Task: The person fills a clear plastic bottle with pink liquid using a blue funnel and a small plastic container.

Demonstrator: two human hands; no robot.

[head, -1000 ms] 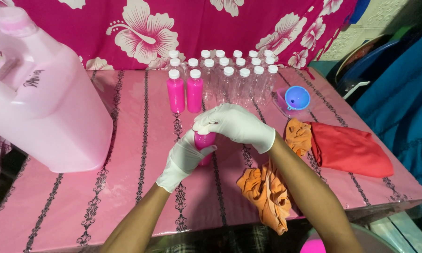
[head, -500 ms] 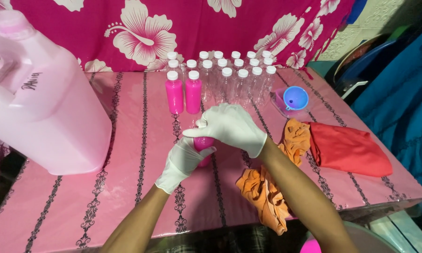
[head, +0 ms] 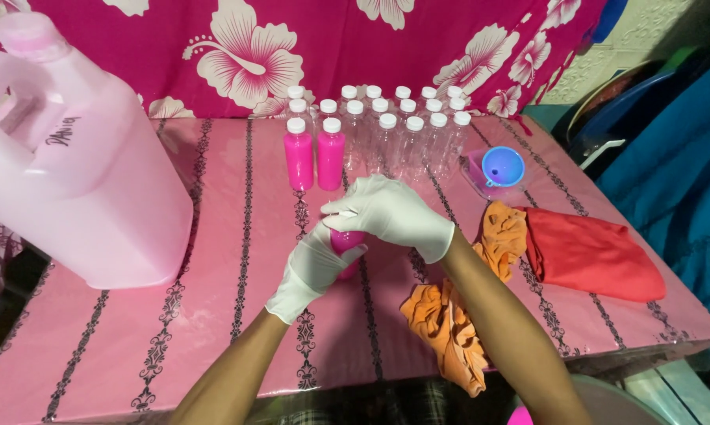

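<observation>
Both my hands wear white gloves. My left hand (head: 311,269) wraps around the body of a small bottle of pink liquid (head: 347,242) standing on the pink table. My right hand (head: 390,214) covers the bottle's top, its fingers closed on the cap, which is mostly hidden. Behind them stand two filled pink bottles (head: 314,154) with white caps, and to their right a cluster of several empty clear bottles (head: 406,126) with white caps.
A big pale pink jug (head: 71,165) stands at the left on the pink patterned tablecloth (head: 213,315). A blue funnel (head: 502,167) lies at the right, near an orange cloth (head: 457,315) and a red cloth (head: 595,256). A floral curtain hangs behind.
My hands stay on the pink bottle; the right hand has shifted slightly over the cap. Nothing else has moved.
</observation>
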